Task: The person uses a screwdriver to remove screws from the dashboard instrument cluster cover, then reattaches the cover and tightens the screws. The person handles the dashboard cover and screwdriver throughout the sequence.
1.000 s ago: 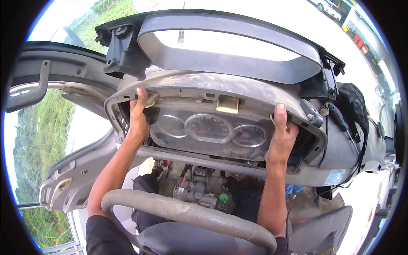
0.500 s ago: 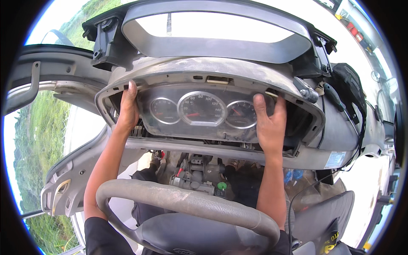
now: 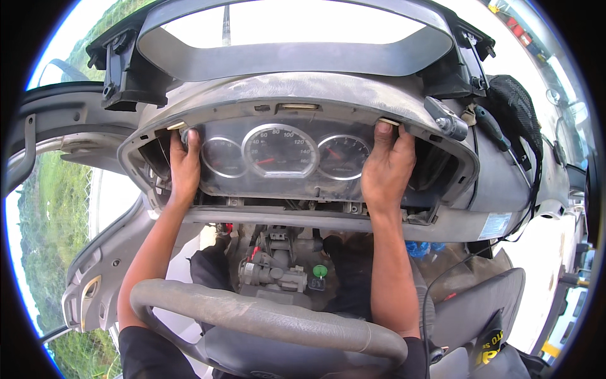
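A dusty instrument cluster (image 3: pixel 280 153) with round gauges sits in the wide opening of the dashboard. My left hand (image 3: pixel 185 165) grips its left end, thumb on the front and fingers curled behind the edge. At the right end, my right hand (image 3: pixel 388 165) holds the cluster, its thumb tip up near the top rim of the opening. Dark gaps show beside both ends of the cluster. The grey steering wheel (image 3: pixel 265 312) lies below, between my forearms.
A loose cluster bezel (image 3: pixel 297 60) rests on top of the dashboard (image 3: pixel 303 88). A screwdriver (image 3: pixel 492 129), a power-tool-like grey item (image 3: pixel 447 120) and a black mesh bag (image 3: pixel 514 104) lie to the right. Keys with a green tag (image 3: pixel 320 271) hang at the exposed steering column (image 3: pixel 278 268).
The cluster's lower edge has risen and it appears to sit farther into the opening. My right thumb has moved up toward the top rim. The whole view has shifted slightly.
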`<state>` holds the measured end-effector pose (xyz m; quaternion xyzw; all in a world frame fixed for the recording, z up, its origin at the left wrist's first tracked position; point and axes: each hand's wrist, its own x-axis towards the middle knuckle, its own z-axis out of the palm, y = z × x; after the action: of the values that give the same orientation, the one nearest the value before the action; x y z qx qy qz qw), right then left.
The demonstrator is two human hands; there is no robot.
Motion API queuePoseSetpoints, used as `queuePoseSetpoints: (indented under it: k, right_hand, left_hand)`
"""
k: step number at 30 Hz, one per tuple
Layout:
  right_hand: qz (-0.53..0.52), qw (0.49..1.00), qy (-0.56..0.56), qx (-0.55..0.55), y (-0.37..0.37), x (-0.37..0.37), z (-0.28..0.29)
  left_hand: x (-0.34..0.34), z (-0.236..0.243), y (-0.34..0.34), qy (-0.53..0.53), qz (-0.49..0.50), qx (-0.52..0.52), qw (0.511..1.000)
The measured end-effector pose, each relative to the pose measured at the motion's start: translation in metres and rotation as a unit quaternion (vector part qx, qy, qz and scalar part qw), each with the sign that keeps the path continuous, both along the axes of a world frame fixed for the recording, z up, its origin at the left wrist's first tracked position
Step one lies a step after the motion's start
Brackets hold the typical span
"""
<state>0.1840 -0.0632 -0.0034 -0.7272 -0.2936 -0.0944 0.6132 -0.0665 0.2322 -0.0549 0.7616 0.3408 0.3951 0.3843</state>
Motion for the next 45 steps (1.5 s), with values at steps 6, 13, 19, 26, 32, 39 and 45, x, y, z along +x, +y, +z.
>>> queuePoseSetpoints:
  k: [6, 13, 19, 26, 32, 39, 45]
  right_hand:
    - [-0.037, 0.998, -0.032, -0.042, 0.004, 0.003, 0.002]
    - [-0.035, 0.994, 0.002, -0.107, 0.002, 0.003, 0.005]
    - [-0.052, 0.981, 0.054, -0.178, -0.002, -0.006, 0.006]
    - [-0.056, 0.985, -0.065, -0.148, 0.004, 0.005, -0.006]
    - [-0.054, 0.984, -0.041, -0.166, 0.004, 0.007, -0.004]
    - [-0.049, 0.974, 0.014, -0.221, -0.015, 0.004, -0.005]
    - [-0.047, 0.969, 0.057, -0.235, -0.009, -0.012, 0.005]
  left_hand:
    - [0.017, 0.017, 0.0, -0.039, -0.057, 0.032, 0.997]
    - [0.022, 0.008, 0.006, -0.061, -0.084, 0.081, 0.991]
    - [0.021, 0.02, -0.009, -0.046, -0.062, 0.027, 0.997]
    - [0.024, 0.017, -0.006, -0.054, -0.085, 0.067, 0.993]
    - [0.021, 0.014, -0.009, -0.025, -0.059, 0.065, 0.996]
    - [0.02, 0.02, -0.011, -0.015, -0.047, 0.057, 0.997]
    - [0.016, 0.033, -0.015, 0.007, -0.039, 0.023, 0.999]
